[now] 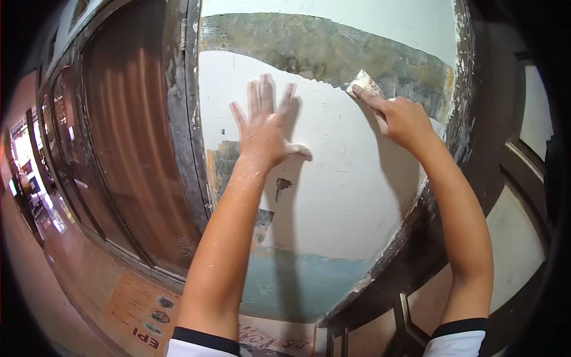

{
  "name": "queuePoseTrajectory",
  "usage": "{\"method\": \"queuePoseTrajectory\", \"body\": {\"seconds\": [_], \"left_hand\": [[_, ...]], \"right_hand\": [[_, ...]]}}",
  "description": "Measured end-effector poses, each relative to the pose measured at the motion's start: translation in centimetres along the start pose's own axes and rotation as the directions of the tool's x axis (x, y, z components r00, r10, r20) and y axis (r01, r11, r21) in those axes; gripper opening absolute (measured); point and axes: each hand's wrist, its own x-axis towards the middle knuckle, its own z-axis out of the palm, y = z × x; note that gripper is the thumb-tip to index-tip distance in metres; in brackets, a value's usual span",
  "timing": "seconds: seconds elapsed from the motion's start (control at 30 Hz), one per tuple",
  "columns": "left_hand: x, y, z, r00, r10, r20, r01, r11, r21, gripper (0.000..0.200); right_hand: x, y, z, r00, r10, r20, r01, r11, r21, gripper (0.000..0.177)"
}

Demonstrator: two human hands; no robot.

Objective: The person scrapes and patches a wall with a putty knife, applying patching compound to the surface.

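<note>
My left hand (264, 128) lies spread against the white layer (339, 160) on the wall, fingers apart and dusted with white powder. Higher and to the right, my right hand (401, 116) grips a scraper (364, 82) whose blade is smeared with white. The blade touches the ragged upper edge of the white layer, where it meets a bare grey-brown strip (321, 44). Above that strip runs another pale band (380, 18). Most of the scraper's handle is hidden in my fingers.
A dark frame with flaking paint (184, 107) borders the wall on the left, beside a glazed panel with a brown curtain (131, 119). Dark panelled woodwork (511, 172) stands close on the right. Printed cardboard (137, 309) lies on the floor. A blue-green band (303, 279) crosses the wall's lower part.
</note>
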Motion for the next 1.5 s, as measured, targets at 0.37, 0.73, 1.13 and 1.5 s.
{"method": "queuePoseTrajectory", "body": {"seconds": [0.37,0.73,1.13,1.5], "left_hand": [[-3.8,-5.8,-0.6,0.876,-0.407,0.258,0.417,0.909,0.019,0.179],[-3.6,-6.1,-1.2,0.858,-0.381,0.344,0.392,0.919,0.042,0.181],[-3.3,-6.5,-1.6,0.827,-0.375,0.418,0.382,0.922,0.071,0.187],[-3.2,-6.5,-1.7,0.826,-0.365,0.429,0.382,0.923,0.05,0.184]], "right_hand": [[1.6,-1.2,-0.5,0.997,-0.034,0.068,0.036,0.999,-0.038,0.071],[2.4,-2.8,1.2,0.999,-0.011,-0.045,0.01,1.0,-0.01,0.07],[3.9,-5.3,-0.2,0.998,-0.032,-0.06,0.028,0.998,-0.06,0.067],[5.4,-7.6,-0.4,0.996,-0.033,-0.084,0.032,0.999,-0.011,0.06]]}}
